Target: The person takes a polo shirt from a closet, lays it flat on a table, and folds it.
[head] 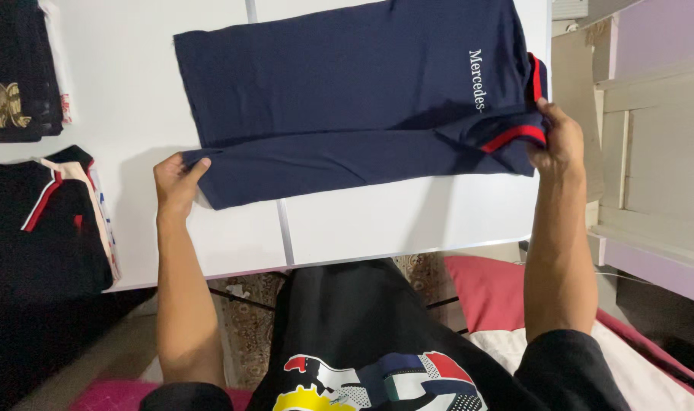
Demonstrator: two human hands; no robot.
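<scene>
Navy shirt lies folded on white table, both hands' fingers pinching its near edge corners.

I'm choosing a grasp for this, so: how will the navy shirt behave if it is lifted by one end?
The navy shirt is probably floppy: its folded strip creases between the left hand and right hand. It likely sags and unfolds. It looks light, thin cloth lying flat on the white table.

Black folded shirts lie at the white table's left; a red cushion sits below.
</scene>
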